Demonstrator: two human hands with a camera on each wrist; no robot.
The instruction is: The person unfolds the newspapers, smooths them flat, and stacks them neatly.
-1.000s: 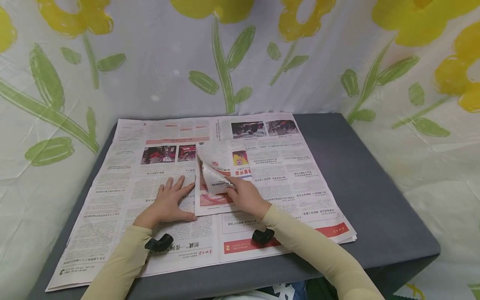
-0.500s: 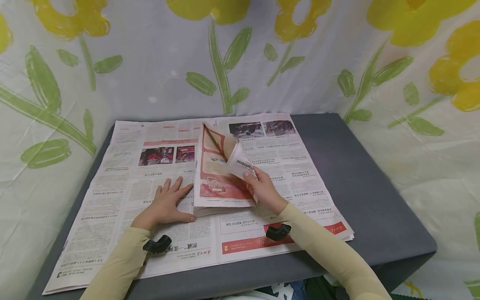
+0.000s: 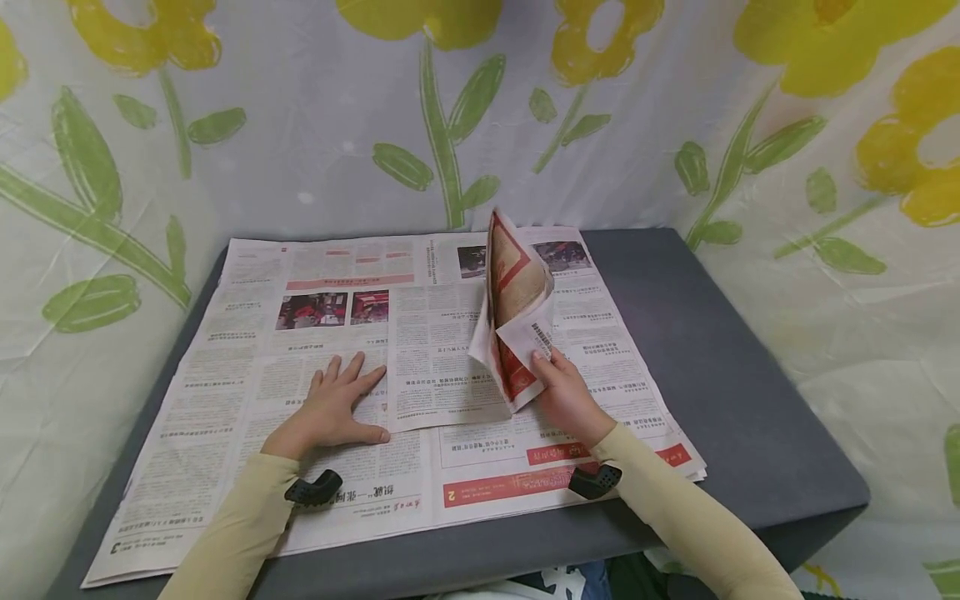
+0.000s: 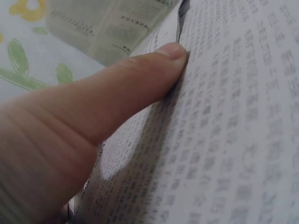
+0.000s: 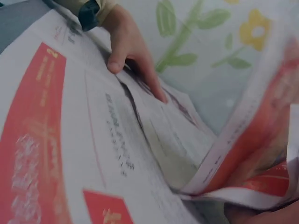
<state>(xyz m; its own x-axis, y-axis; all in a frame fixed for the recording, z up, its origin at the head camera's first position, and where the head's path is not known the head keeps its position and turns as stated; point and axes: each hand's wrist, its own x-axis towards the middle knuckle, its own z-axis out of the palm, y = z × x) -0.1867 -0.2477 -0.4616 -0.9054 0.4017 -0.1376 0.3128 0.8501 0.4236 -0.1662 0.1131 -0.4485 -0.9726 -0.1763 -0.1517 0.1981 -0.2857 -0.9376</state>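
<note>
A large newspaper (image 3: 217,400) lies spread on the table, with a smaller folded newspaper (image 3: 435,367) on its middle. My right hand (image 3: 577,400) pinches the small newspaper's upper leaves by their near right corner, thumb on top. Those leaves stand up and curl, showing red print inside; the lower page lies flat beneath. My left hand (image 3: 330,412) rests palm down with spread fingers on the large sheet, fingertips and thumb right at the small newspaper's left edge. In the left wrist view the thumb (image 4: 140,79) lies along that edge. The right wrist view shows the lifted red page (image 5: 252,154) close up.
The dark grey table (image 3: 720,375) shows to the right of the paper and along the front edge. A white curtain (image 3: 300,167) with yellow flowers stands behind and at both sides. Each sleeve bears a black wrist device (image 3: 596,481).
My right hand has moved right, drawing the small newspaper's upper leaves from nearly flat to upright and uncovering the printed page below. My left hand has stayed in place.
</note>
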